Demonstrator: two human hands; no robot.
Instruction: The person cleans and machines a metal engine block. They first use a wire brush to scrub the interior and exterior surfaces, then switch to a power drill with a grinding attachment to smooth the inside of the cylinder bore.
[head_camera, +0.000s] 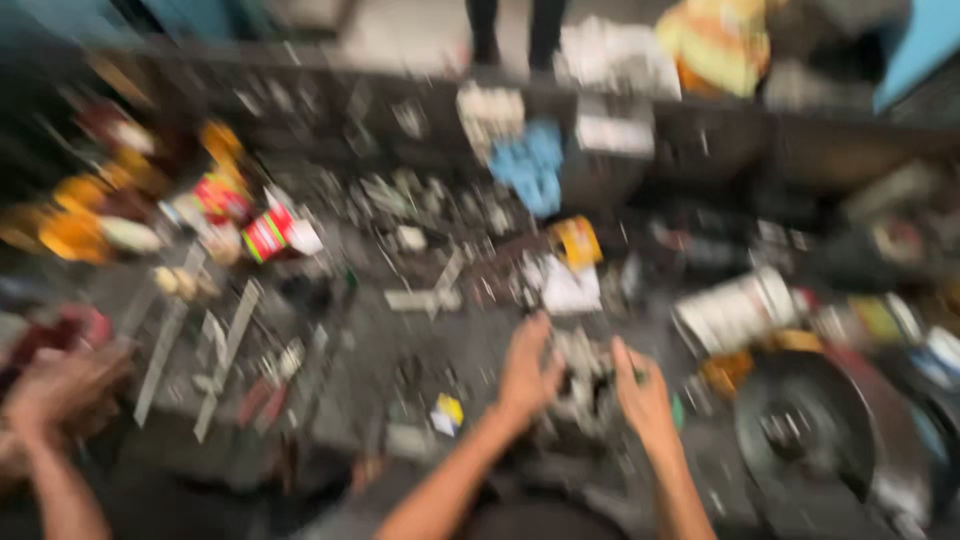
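The view is badly blurred by motion. My left hand (528, 372) and my right hand (642, 392) reach out side by side over a dark, cluttered workbench (420, 340). Between them lies a greyish metal part (582, 385) that both hands touch or grip from either side; the blur hides the exact hold. Small scraps and metal bits lie all around it.
Another person's hand (60, 390) rests at the left edge. A dark round disc (805, 425) lies at the right, a white cylinder (740, 308) above it. Red and yellow packets (250, 215) sit at the left, a blue object (532, 165) at the back, flat metal strips (225, 355) nearby.
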